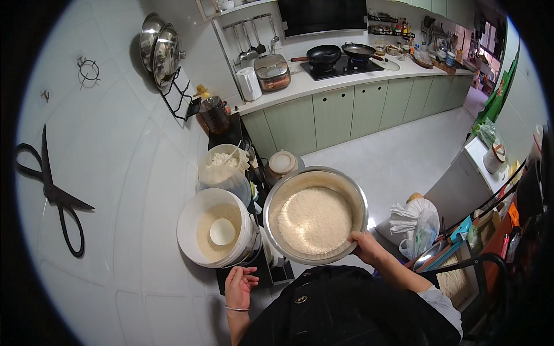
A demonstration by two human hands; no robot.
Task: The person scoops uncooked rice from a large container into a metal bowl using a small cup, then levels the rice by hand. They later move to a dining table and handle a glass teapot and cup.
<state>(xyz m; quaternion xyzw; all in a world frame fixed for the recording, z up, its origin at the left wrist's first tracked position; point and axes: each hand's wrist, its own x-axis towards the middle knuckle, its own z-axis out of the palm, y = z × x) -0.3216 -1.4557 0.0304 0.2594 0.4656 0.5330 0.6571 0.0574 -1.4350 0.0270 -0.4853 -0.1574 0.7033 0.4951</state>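
My right hand (368, 247) grips the rim of a round stainless steel pot (270, 225) at its lower right side. White rice (315, 220) fills the bottom of the pot. Beside the near side of a white plastic bucket (189, 220), my left hand (241, 281) is held with fingers loosely bent and nothing in it. A wire handle hangs at the bucket's edge close to those fingers. Inside the bucket lies more rice (205, 248), with a white round cup or bowl (222, 232) resting on it.
Behind the bucket, a translucent tub (205, 155) holds a white substance. A lidded jar (283, 163) stands beyond the pot. Black scissors (52, 194) hang on the left wall. To the right are white plastic bags (415, 220) and a crowded rack. The gas hob (339, 68) bears two pans.
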